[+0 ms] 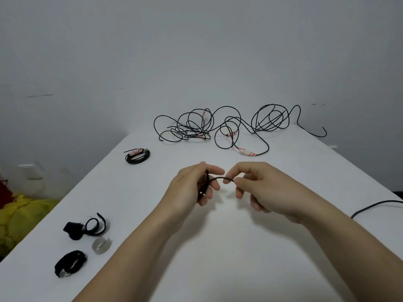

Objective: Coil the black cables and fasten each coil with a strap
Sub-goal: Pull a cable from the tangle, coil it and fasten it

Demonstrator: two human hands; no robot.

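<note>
Mid table [218, 247]: gripping small black cable coil [204, 186] w/ left hand [189, 188], fingers curled round it. Pinching short arc of same cable w/ right hand [259, 188], thumb & forefinger closed on it, arc spanning gap betw. hands. Far edge: tangled black cables [218, 125] w/ white-red tags, loose. Far left: finished coil [137, 157], flat on top. Near left: looped black strap [96, 225], grey strap [101, 245], flat black strap [69, 263]. Right edge: thicker black cable [375, 204] trailing off.
</note>
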